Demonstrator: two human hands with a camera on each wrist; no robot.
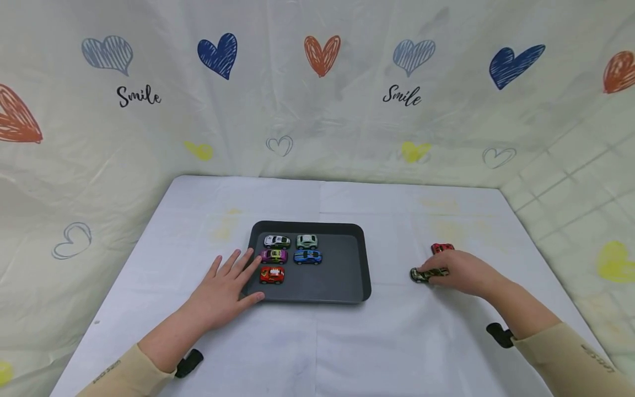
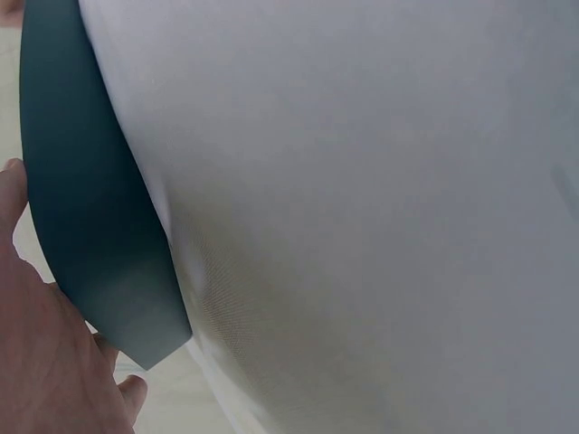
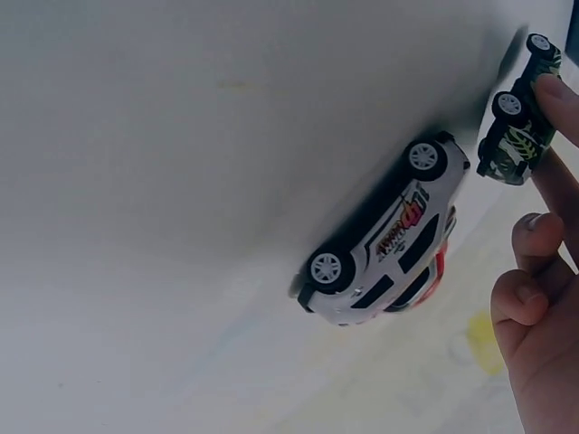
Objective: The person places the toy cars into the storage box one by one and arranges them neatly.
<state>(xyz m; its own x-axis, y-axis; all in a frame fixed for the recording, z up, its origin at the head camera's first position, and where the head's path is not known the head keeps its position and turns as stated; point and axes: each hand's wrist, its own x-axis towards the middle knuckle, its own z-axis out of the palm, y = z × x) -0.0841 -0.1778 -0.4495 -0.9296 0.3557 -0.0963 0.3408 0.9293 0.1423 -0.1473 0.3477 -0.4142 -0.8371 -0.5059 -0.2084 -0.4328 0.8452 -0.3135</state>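
Between thumb and fingers my right hand [image 1: 466, 273] pinches a green camouflage toy car [image 1: 421, 275], right of the tray. The right wrist view shows this camouflage car [image 3: 520, 136] close up. A white toy car with bright lettering [image 3: 398, 235] stands near it on the cloth; in the head view it is hidden. Just beyond the right hand lies a red toy car [image 1: 440, 247], partly covered. My left hand [image 1: 218, 295], fingers spread, rests on the left edge of the dark grey tray [image 1: 342, 275]. Its fingertips lie close to a purple toy car [image 1: 274, 256].
Also in the tray are a black-and-white car [image 1: 276, 241], a pale green car [image 1: 307, 241], a blue car [image 1: 307, 257] and a red-orange car [image 1: 272, 275]. A white cloth [image 1: 317, 342] covers the table. A heart-patterned curtain [image 1: 317, 110] hangs behind.
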